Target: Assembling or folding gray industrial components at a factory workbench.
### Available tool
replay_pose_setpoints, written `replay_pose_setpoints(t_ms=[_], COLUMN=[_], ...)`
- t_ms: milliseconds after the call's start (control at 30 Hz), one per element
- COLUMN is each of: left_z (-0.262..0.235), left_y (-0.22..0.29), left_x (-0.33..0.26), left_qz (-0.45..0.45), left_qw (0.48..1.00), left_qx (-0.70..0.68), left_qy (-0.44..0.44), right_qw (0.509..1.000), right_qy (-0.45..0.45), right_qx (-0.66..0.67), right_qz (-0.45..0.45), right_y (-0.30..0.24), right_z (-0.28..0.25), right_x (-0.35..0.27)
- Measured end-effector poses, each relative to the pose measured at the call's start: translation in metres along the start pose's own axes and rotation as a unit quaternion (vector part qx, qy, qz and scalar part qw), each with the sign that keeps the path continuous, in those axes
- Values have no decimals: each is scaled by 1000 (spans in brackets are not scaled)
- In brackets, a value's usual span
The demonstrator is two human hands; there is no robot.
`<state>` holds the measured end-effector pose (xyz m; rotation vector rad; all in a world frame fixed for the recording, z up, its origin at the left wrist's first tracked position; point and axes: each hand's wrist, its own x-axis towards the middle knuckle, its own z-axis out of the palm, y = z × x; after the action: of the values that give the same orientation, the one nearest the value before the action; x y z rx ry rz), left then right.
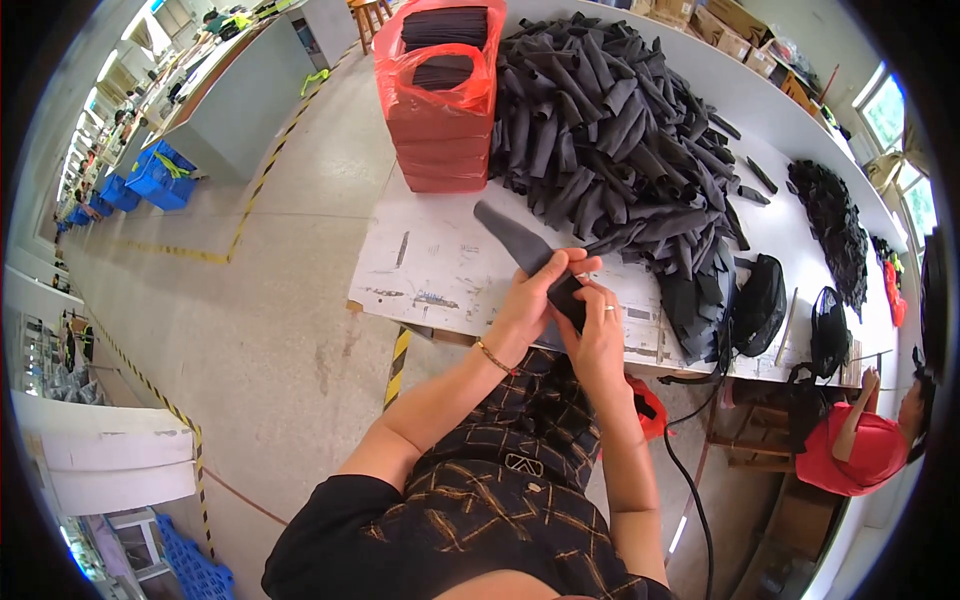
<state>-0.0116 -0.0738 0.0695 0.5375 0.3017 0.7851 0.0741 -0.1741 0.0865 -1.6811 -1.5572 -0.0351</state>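
My left hand [532,300] pinches a dark grey fabric strip [512,236] just above the near edge of the white table. One end of the strip sticks out to the far left, and its lower part passes between my hands. Close beside it, my right hand [597,335] is closed on the near end, with the fingers partly hiding the fabric. Just beyond my hands rises a big heap of similar dark strips [610,120], some curled into tubes. A red plastic bag [440,150] to its left holds neat stacks of dark fabric pieces.
The white table [430,265] curves away to the right, with black mesh bags [762,305] and a smaller dark pile [832,230] on it. A person in red [850,440] sits at the right. Blue crates [160,175] stand on the left floor. A black cable [690,480] hangs down.
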Motion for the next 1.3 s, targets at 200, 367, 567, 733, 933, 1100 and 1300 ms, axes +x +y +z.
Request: replay_pose_setpoints(t_ms=[200,367,567,733,933,1100,1300], left_z=[1,1,-10,-11,2,9,8], left_y=[6,3,-14,-5,19,0,-6], left_x=[-2,-10,-16,-17,-7,-9,-10], left_qz=[43,11,-14,-20,91,107,109], left_qw=[999,999,998,998,992,990,989], left_qx=[-17,-14,-54,-57,-81,-92,-98], left_qy=[12,36,-3,22,43,18,33], right_qw=[999,999,999,998,997,994,994], right_qy=[-38,-13,-22,-57,-41,-1,-7], right_qx=[18,31,46,18,13,28,53], right_qz=[18,-25,-7,-8,-59,-103,-98], right_y=[6,7,-10,-9,6,7,12], right_z=[-4,3,12,4,-13,-9,-4], right_x=[-11,-11,2,-3,-1,8,10])
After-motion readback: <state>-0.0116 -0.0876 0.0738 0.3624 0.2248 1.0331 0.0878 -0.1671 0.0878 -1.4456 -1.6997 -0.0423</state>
